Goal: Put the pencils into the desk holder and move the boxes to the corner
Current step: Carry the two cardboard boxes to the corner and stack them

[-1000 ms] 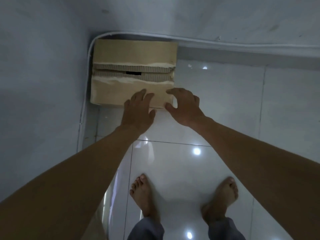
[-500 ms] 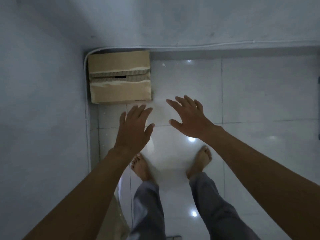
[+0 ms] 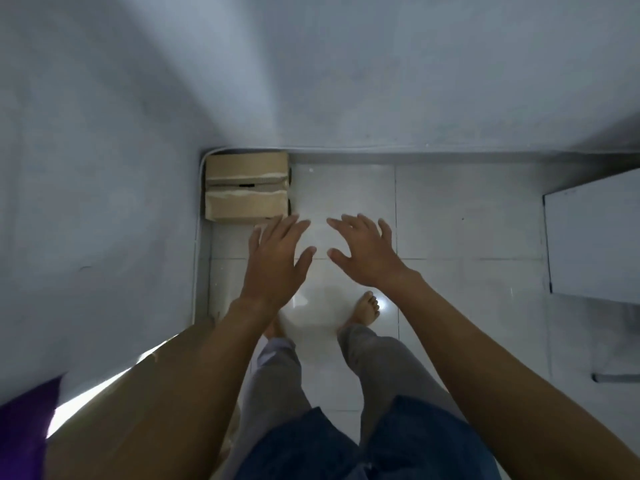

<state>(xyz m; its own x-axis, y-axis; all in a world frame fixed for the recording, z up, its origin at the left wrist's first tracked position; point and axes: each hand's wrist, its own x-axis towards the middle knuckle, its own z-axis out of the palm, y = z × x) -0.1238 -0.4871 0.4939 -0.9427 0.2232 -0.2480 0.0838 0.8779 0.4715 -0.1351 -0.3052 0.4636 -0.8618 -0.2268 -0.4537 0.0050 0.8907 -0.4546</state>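
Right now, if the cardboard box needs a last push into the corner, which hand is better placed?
Probably left. The left hand is open, its fingers nearest the cardboard box; the right hand hovers over floor tiles.

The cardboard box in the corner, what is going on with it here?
A person stands on the tiled floor facing the corner. The cardboard box sits right in that corner. The left hand and right hand are stretched out, open, fingers spread; neither grips the box. No pencils are in view.
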